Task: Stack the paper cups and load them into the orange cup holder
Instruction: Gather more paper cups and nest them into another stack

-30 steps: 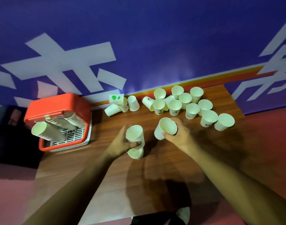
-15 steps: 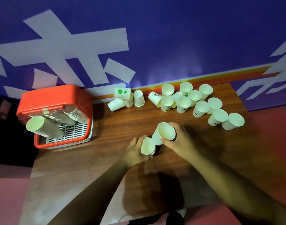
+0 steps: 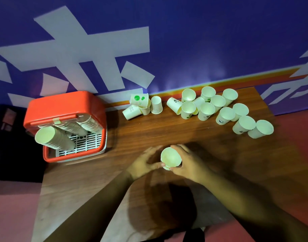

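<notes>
A short stack of white paper cups (image 3: 170,157) stands on the wooden table (image 3: 149,133) near its middle. My left hand (image 3: 143,163) holds the stack from the left, thumb against its side. My right hand (image 3: 186,161) grips the top cup from the right, fingers curled round its rim. The orange cup holder (image 3: 62,107) sits at the table's left end with three long cup stacks (image 3: 51,138) lying in it over a white grid. Several loose cups (image 3: 207,107) stand at the back right.
A smaller group of cups (image 3: 142,105), some tipped over, lies at the back centre by the blue wall. The table's right edge runs just past the outermost cup (image 3: 261,129). Red floor surrounds the table.
The cup in my right hand came left and down onto the cups held by my left hand; both hands now close round one stack. The view shifted slightly.
</notes>
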A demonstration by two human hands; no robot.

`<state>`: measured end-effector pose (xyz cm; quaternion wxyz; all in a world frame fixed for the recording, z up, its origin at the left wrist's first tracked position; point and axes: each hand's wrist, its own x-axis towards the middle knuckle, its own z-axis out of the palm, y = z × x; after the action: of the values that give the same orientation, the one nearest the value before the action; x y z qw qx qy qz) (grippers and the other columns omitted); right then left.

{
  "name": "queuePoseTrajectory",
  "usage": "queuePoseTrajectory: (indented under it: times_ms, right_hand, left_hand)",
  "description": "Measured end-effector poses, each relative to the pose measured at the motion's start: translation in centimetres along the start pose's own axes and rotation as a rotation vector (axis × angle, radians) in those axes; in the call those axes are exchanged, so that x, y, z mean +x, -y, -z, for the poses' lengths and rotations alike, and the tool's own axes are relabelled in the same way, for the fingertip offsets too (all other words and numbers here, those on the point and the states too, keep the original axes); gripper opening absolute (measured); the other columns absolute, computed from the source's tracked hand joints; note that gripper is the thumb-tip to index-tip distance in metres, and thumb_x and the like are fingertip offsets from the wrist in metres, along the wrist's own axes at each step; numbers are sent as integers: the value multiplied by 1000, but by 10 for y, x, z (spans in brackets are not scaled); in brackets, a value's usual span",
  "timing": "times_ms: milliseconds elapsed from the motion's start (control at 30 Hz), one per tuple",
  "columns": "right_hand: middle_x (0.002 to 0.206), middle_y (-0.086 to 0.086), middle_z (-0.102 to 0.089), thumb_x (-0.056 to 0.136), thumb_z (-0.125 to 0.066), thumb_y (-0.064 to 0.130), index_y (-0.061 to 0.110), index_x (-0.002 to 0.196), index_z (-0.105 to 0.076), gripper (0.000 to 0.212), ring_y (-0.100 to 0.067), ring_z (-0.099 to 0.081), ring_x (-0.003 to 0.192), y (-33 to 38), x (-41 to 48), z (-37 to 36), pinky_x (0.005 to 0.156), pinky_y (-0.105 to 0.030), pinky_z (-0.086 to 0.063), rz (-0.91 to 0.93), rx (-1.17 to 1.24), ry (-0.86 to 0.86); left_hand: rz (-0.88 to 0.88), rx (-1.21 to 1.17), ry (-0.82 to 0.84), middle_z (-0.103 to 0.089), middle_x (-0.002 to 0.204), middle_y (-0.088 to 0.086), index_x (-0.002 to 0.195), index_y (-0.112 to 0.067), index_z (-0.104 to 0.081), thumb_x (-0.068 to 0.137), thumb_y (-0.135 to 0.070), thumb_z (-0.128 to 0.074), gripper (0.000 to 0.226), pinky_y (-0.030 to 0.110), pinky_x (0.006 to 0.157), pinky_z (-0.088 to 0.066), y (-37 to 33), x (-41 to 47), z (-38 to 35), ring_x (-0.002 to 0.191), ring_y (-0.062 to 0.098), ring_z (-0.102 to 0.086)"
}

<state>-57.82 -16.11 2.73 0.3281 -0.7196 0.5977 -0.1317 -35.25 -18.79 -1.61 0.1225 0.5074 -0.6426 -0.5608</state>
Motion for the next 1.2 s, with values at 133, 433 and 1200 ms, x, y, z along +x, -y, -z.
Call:
queuePoseTrajectory:
  times_ms: [133,433,1200]
  right_hand:
    - [138,8,-46,72,-81,42,21,141,-44,80,-12,-45,127,-4,-1,-15,103,-24,-41,-15,-9,-4]
    - [151,9,-35,75,-79,45,31,147,-30,88,-16,-36,137,-3,-7,-21,107,-31,-38,-183,17,72]
    - [133,-6,-50,75,-65,56,22,135,-45,72,-25,-53,117,-246,-67,222,95,-41,-49,-551,-114,-361]
  left_hand:
    - [-65,188,24,-44,147,-9,149,-27,-40,88,-41,-71,69,35,119,-28,10,2,-9,140,8,-35]
    - [-66,351,16,-49,146,-4,149,-29,-40,88,-51,-67,71,39,114,-35,7,7,-9,137,15,-41]
    - [-152,583,-108,-49,136,4,139,-21,-48,87,-37,-63,56,41,102,-45,-252,199,-149,123,25,-51]
